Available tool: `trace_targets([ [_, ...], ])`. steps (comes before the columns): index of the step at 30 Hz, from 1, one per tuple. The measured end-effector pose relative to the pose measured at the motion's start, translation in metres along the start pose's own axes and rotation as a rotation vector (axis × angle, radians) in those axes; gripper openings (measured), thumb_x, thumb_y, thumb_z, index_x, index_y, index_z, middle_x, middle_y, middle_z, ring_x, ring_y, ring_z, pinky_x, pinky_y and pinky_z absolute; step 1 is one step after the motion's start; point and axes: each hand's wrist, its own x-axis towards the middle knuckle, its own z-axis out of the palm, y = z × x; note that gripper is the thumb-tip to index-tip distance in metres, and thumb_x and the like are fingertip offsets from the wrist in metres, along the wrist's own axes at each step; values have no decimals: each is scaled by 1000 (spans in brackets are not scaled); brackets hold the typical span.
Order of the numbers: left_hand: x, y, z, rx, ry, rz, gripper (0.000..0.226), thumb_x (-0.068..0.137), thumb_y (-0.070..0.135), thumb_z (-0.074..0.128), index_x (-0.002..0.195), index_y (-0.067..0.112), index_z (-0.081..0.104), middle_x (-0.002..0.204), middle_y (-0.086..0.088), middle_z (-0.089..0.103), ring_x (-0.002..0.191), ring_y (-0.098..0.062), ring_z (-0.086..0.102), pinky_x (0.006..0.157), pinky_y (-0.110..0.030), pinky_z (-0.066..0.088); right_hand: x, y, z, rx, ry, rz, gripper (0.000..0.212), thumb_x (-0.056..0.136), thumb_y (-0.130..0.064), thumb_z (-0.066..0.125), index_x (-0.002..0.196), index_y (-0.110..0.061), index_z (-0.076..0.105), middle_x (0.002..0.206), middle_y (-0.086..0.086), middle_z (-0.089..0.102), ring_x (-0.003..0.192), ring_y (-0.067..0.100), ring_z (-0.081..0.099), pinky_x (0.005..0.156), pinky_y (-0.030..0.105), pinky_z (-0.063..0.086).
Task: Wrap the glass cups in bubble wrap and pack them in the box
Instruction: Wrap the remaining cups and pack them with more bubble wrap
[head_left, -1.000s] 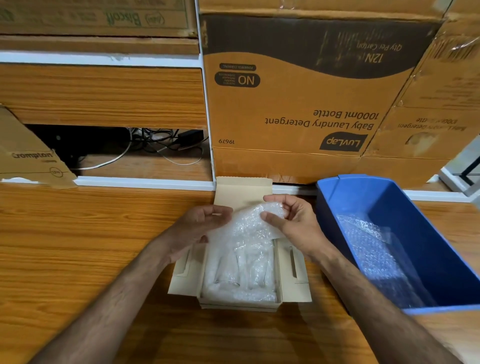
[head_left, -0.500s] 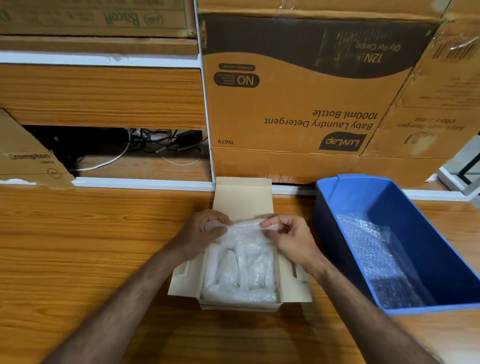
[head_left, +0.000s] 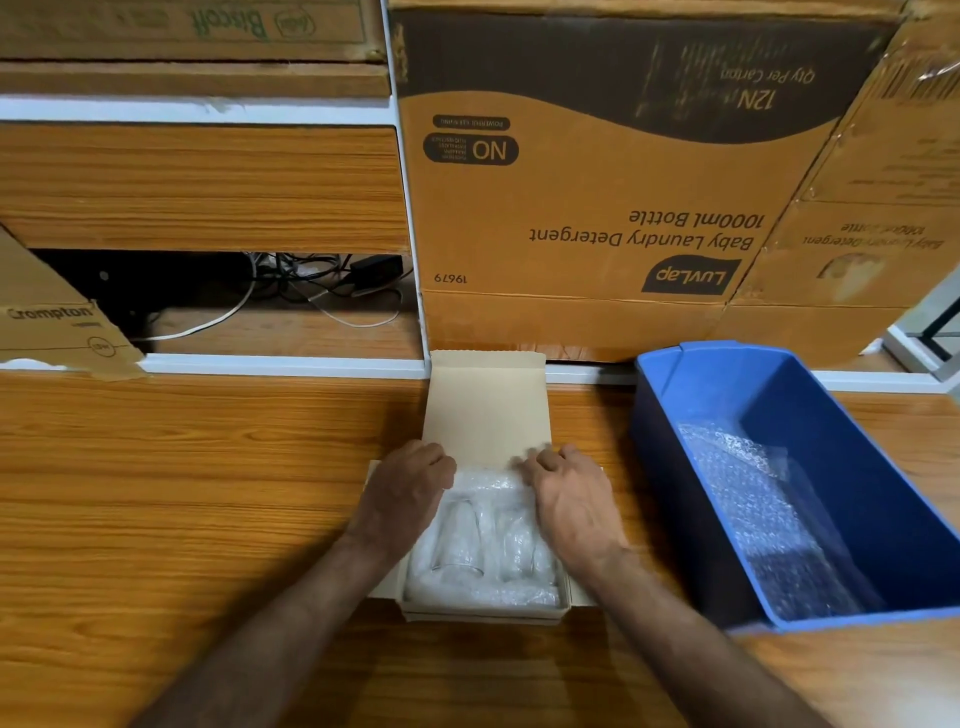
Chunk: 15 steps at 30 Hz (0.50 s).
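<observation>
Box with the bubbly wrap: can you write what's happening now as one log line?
step: tucking bubble wrap into box | left hand: pressing wrap | right hand: pressing wrap | lid: open | blue bin: more wrap inside

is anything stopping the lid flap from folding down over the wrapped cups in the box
Yes: both hands, left hand and right hand, press the bubble wrap at the box's far end, right under the upright lid flap.

Matt cardboard box (head_left: 485, 410); seemingly glossy plastic bin (head_left: 841, 415).
</observation>
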Motion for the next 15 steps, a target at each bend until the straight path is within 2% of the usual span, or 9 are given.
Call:
trace_targets([
  [3,-3,0,6,41,-85,10,28,71,-8,83,77,15,68,75,1,63,68,-12,54,52,-26,51,0,-1,-1,-77,-157,12,35,101,-9,55,135,-13,60,138,8,57,120,23,53,104,35,44],
  [5,-5,0,13,78,-118,16,24,72,-8,81,79,13,71,77,0,65,69,-14,58,55,-30,54,-1,-6,-2,-147,-222,26,28,101,-18,54,126,-13,66,139,11,55,119,25,50,104,39,44],
  [7,-8,3,16,111,-146,29,22,74,-6,78,80,15,74,79,0,66,73,-15,60,61,-32,55,-2,-11,0,-133,-252,51,30,99,-22,54,124,-12,67,140,13,51,120,27,48,104,41,43],
  [9,-9,10,14,138,-152,39,23,72,-5,75,82,16,74,83,-1,67,79,-18,61,67,-34,55,-4,-16,3,-86,-241,30,42,97,-27,64,134,-8,60,144,15,47,124,28,48,105,41,43],
  [12,-12,20,10,154,-129,40,37,62,-6,75,89,18,72,84,1,68,80,-20,61,67,-34,52,-8,-21,7,-23,-255,-13,77,85,-40,82,145,-9,46,147,14,46,124,28,53,104,38,46],
  [15,-17,24,10,152,-131,50,47,64,-9,73,103,17,71,89,0,67,81,-21,61,66,-34,51,-11,-22,4,-42,-282,-48,85,88,-50,76,150,-7,37,147,17,45,123,29,56,101,38,48],
])
